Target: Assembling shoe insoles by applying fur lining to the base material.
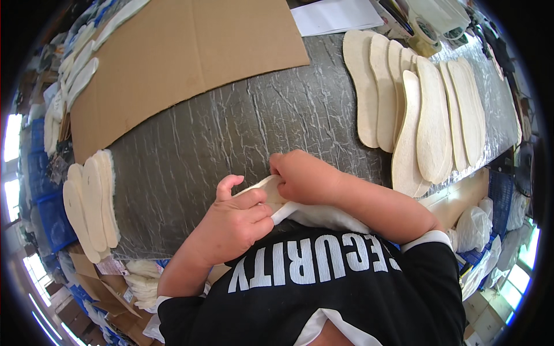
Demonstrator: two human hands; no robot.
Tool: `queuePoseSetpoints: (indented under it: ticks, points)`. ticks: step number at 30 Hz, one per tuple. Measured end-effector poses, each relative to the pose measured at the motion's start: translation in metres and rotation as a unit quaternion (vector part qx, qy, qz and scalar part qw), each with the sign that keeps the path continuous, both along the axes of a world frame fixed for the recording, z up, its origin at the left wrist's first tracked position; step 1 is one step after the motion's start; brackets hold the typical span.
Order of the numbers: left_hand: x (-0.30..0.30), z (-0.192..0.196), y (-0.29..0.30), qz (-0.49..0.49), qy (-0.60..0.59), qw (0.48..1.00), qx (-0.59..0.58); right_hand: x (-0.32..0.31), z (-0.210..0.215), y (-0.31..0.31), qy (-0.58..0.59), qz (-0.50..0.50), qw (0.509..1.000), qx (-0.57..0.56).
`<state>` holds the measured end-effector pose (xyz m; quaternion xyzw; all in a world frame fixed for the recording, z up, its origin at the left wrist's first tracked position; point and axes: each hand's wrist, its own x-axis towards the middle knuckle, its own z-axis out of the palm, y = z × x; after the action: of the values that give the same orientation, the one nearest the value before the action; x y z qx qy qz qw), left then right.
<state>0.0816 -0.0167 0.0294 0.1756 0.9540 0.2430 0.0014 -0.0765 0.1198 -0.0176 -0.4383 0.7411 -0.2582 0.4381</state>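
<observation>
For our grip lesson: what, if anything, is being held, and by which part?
A cream-white insole-like piece: the left hand holds its left end, the right hand its far edge. Heel or toe cannot be told.

held piece [270,188]: partly covered by both hands; far end hidden, full outline not made out
right hand [303,176]: fingertips tucked from view; any small item pinched there can't be told
left hand [239,225]: thumb not clearly made out
right insole pile [435,115]: lower layers mostly covered by upper ones; count not readable
cardboard sheet [190,63]: cut off by top edge
white paper [337,14]: cut off by top edge
black shirt [323,294]: cut off by lower edge
</observation>
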Motion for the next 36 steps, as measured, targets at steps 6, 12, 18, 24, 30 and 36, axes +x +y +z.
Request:
queuePoseSetpoints:
  ticks: [6,12,18,24,30,36]
  points:
    - [-0.006,-0.002,-0.007,0.100,0.015,0.995,-0.026,-0.005,0.009,0.013,-0.152,-0.030,0.986,-0.063]
    - [-0.004,-0.006,-0.009,0.149,0.019,0.988,-0.024,-0.029,0.014,0.040,-0.232,0.055,0.968,-0.075]
    - [-0.003,-0.007,-0.007,0.165,0.040,0.985,0.023,-0.017,0.014,0.054,-0.135,0.103,0.983,-0.070]
    - [-0.003,-0.011,-0.005,0.183,0.064,0.978,0.080,-0.015,0.033,0.049,-0.110,0.144,0.983,-0.019]
    - [0.000,-0.012,-0.004,0.187,0.057,0.978,0.069,-0.006,0.030,0.050,-0.043,0.174,0.983,-0.034]
    - [-0.001,-0.012,-0.003,0.186,0.061,0.979,0.063,-0.007,0.027,0.052,-0.016,0.174,0.983,-0.063]
